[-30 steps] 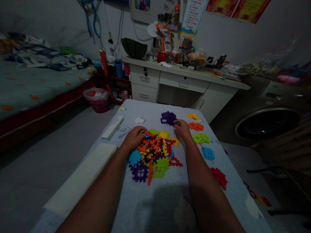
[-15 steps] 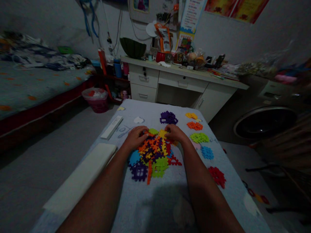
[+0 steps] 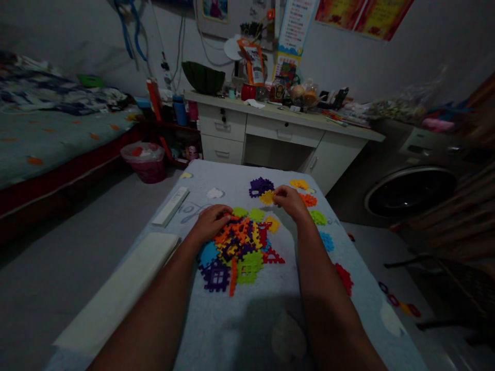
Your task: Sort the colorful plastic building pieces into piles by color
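A heap of colourful notched plastic building pieces point(image 3: 240, 242) lies in the middle of the cloth-covered table. My right hand point(image 3: 290, 201) pinches a yellow building piece point(image 3: 266, 197) by its right side, just in front of the purple pile point(image 3: 261, 186). My left hand point(image 3: 212, 222) is at the heap's upper left edge, its fingers curled in beside orange pieces; what they grip, if anything, is hidden. Green pieces point(image 3: 256, 215) lie at the heap's far side. Near its front are a purple window piece point(image 3: 216, 276) and a green window piece point(image 3: 249, 268).
Along the right side run small piles: yellow point(image 3: 299, 184), orange point(image 3: 308, 200), green point(image 3: 318, 217), blue point(image 3: 327, 240) and red point(image 3: 343, 278), partly behind my right arm. A long white box point(image 3: 171, 206) and a pale folded slab point(image 3: 119, 288) lie left. Behind stands a desk point(image 3: 224, 126).
My right hand has carried the yellow piece from the heap away and to the right, beside the purple pile. My left hand stays at the heap. The view has shifted slightly.
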Tool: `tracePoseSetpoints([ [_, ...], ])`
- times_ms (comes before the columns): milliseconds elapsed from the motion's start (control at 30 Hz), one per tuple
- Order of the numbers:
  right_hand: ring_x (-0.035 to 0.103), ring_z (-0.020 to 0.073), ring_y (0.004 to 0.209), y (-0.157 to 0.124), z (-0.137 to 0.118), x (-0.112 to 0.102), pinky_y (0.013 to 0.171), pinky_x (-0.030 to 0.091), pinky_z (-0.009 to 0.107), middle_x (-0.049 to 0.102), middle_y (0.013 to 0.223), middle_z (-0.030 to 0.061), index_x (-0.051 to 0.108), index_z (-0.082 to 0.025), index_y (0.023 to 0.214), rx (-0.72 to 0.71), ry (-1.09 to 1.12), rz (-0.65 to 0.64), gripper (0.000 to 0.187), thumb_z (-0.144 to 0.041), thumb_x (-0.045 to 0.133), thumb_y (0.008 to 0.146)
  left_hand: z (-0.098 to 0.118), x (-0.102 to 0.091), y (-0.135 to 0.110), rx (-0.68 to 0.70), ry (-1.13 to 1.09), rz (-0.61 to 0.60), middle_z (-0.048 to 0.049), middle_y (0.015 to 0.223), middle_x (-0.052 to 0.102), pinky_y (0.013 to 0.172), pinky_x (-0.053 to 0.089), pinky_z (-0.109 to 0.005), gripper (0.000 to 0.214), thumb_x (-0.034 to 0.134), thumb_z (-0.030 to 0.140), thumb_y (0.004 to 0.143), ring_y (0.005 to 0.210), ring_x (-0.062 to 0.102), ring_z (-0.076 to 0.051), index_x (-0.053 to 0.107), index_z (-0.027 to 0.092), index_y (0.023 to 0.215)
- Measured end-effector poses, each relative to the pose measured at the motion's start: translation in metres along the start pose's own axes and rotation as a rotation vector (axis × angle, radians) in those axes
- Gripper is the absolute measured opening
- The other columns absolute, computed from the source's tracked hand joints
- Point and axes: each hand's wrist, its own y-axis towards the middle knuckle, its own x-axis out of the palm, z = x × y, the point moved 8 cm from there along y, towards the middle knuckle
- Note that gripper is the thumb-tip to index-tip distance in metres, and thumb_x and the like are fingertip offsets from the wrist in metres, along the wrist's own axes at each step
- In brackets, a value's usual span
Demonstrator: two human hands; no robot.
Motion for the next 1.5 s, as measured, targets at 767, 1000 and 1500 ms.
tracePoseSetpoints([
  [767, 0.057, 0.0153, 0.065, -0.086, 0.010, -0.137, 0.063, 0.044, 0.027, 0.064, 0.071, 0.0002, 0.065, -0.020, 0.074, -0.013, -0.275, 0.267, 0.015, -0.031, 0.068, 0.064, 0.003, 0.000, -0.003, -0.092, -0.312, -0.041, -0.0066, 0.096, 0.071, 0.085, 0.050, -0.037, 0.031, 0.061, 0.051, 0.075, 0.091, 0.064, -0.024, 0.058, 0.020, 0.071],
  [1000, 0.056, 0.0148, 0.065, -0.110, 0.035, -0.151, 0.059, 0.044, 0.027, 0.064, 0.078, 0.0005, 0.066, -0.020, 0.091, 0.072, -0.197, 0.319, 0.029, -0.028, 0.066, 0.063, 0.001, 0.001, -0.003, -0.111, -0.323, 0.017, -0.0070, 0.093, 0.071, 0.085, 0.051, -0.037, 0.033, 0.063, 0.050, 0.071, 0.087, 0.064, -0.022, 0.050, 0.021, 0.063],
  [1500, 0.054, 0.0109, 0.059, 0.004, 0.059, -0.139, 0.058, 0.046, 0.023, 0.057, 0.064, -0.0039, 0.058, -0.018, 0.070, 0.193, -0.128, 0.542, 0.015, -0.014, 0.061, 0.056, -0.010, -0.004, -0.001, -0.023, -0.067, 0.102, -0.0092, 0.141, 0.051, 0.115, 0.032, -0.049, 0.036, 0.055, 0.038, 0.075, 0.135, 0.043, -0.031, 0.068, 0.022, 0.105],
])
